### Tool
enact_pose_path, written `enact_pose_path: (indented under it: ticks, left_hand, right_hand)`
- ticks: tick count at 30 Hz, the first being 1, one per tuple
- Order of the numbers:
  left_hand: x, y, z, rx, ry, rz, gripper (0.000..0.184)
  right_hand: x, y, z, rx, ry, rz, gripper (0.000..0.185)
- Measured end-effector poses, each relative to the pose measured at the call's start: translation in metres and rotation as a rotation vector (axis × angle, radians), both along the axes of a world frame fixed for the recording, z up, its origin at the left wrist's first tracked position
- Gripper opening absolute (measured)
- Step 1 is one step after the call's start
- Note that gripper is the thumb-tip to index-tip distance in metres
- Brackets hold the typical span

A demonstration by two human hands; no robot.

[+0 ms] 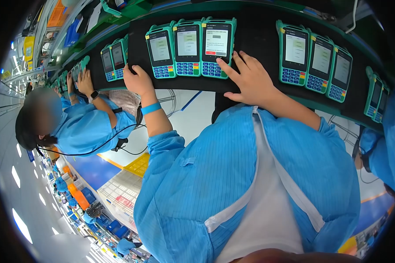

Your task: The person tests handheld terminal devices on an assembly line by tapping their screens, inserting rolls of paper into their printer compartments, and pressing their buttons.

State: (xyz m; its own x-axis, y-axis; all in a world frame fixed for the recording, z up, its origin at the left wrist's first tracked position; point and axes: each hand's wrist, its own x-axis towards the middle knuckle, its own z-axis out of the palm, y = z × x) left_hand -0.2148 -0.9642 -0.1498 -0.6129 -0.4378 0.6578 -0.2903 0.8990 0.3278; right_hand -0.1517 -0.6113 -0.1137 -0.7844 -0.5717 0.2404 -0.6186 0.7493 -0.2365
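Neighbouring terminals (pixel 295 46) flank the spread right hand (pixel 250 79) at one card terminal (pixel 216 37); the left hand (pixel 138 81) curls loosely.

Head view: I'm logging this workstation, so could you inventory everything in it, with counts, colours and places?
Middle terminals: three, green, straight ahead
Right terminals: three, green, ahead to the right
Left terminals: two, green, ahead to the left
Far-right terminals: at least two, green, right edge
Far-left terminals: several, count unclear, green, upper left
Work surface: one, black, under the terminals
Crate: one, yellow, lower left of centre
Bins: several, orange and blue, left background
Left co-worker: one, blue clothing, left
Right co-worker: one, blue clothing, right edge
Wristband: one, blue, left wrist
Jacket: one, blue, person's torso
Left hand: one, bare, beside left terminals
Right hand: one, bare, index fingertip at rightmost middle terminal
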Motion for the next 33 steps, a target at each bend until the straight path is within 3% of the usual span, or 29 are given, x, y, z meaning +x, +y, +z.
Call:
enact_pose_path:
  ticks: [13,18,22,33]
  left_hand:
    - [0.003,0.002,0.006,-0.122,0.026,-0.046,0.035]
    - [0.005,0.012,0.013,-0.038,-0.093,0.042,0.039]
    - [0.001,-0.015,-0.007,-0.072,-0.092,-0.027,0.042]
    - [0.000,-0.009,0.002,0.032,-0.172,0.009,0.044]
  right_hand:
    - [-0.002,0.006,0.009,0.008,-0.044,0.050,0.099]
    - [-0.002,0.013,-0.002,-0.095,0.010,0.082,0.097]
    - [0.001,0.019,-0.010,-0.145,0.104,0.079,0.098]
    - [0.003,0.026,-0.007,-0.216,0.039,0.085,0.102]
